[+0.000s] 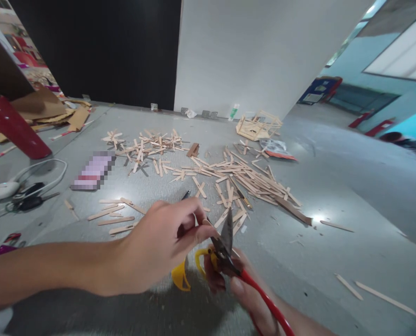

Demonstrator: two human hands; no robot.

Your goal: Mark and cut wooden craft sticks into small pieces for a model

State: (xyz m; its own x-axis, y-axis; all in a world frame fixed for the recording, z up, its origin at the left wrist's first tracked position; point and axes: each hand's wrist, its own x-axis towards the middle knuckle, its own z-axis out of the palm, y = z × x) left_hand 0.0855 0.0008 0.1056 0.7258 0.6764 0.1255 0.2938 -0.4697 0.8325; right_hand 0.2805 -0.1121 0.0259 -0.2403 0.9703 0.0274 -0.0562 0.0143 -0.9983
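Observation:
My left hand (173, 233) is closed at the lower middle, thumb and forefinger pinching the end of a thin wooden stick (213, 227). The stick runs to the blades of the red-handled shears (229, 233), which are spread apart. Around the red handles my right hand (250, 294) is wrapped, its palm side partly hidden. A yellow plastic piece (203, 261) shows beside the right fingers, and another yellow part (182, 276) is below my left hand. Just beyond the hands lies a loose pile of wooden sticks (250, 177).
Small crossed-stick pieces (152, 144) lie further back, near a small wooden frame (259, 126) and a plastic packet (278, 149). On the left are a blurred-out phone (94, 171), keys (31, 200), a white cable (63, 163) and a red cylinder (17, 126). Sticks (384, 296) lie at right.

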